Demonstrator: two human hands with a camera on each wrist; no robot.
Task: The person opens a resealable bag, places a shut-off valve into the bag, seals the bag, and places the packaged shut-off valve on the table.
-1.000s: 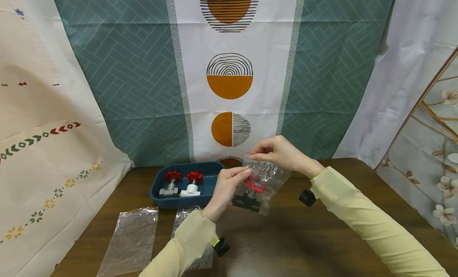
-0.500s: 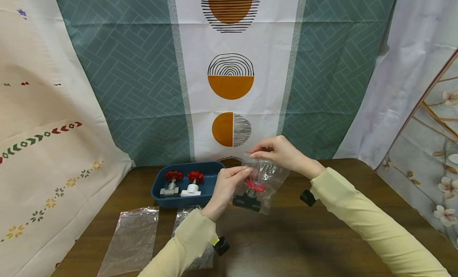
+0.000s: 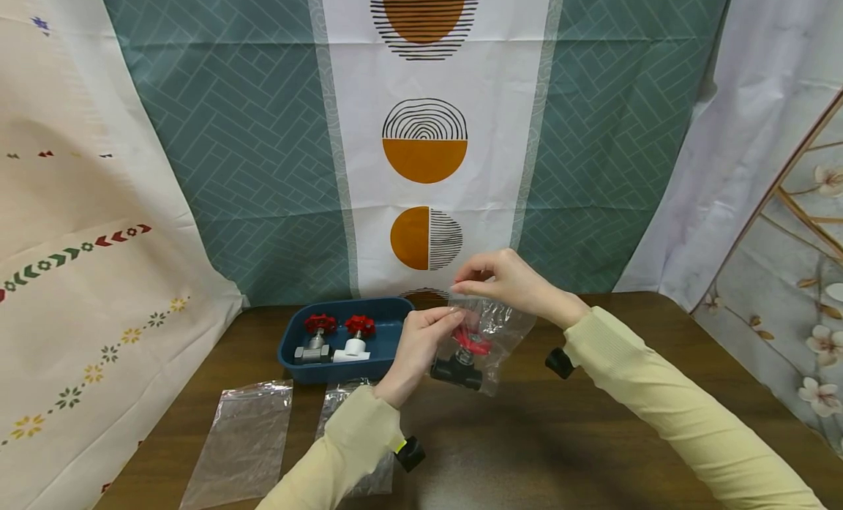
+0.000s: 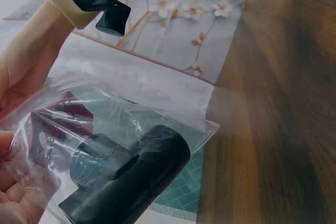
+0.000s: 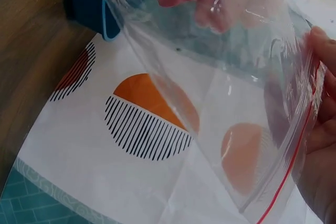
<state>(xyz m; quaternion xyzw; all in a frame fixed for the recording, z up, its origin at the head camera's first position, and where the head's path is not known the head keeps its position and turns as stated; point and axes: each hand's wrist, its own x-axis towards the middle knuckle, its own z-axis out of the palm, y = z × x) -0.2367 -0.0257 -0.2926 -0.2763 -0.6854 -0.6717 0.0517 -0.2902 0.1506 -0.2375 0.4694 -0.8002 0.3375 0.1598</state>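
Observation:
A clear zip bag (image 3: pixel 508 321) hangs in the air above the table, with a valve (image 3: pixel 456 372) inside it. The valve has a black tee-shaped body and a red handwheel (image 3: pixel 473 342). My left hand (image 3: pixel 413 350) pinches the bag's left side near the handwheel, thumb and fingers on the film. Higher up, my right hand (image 3: pixel 506 282) pinches the bag's top edge. In the right wrist view a red zip strip (image 5: pixel 286 178) runs along that edge beneath the right fingers. The left wrist view shows the black valve body (image 4: pixel 152 174) lying within the film.
A blue tray (image 3: pixel 388 305) at the back left holds a grey metal valve (image 3: pixel 313 351) and a white valve (image 3: pixel 353 350), both with red handwheels. Nearer on the wooden table (image 3: pixel 560 451) lie a flat clear bag (image 3: pixel 240 444) and another (image 3: pixel 375 481) partly under the left forearm.
My right hand has slid a little to the left along the bag's top edge, and the red strip there no longer shows in the head view. The left hand has barely moved.

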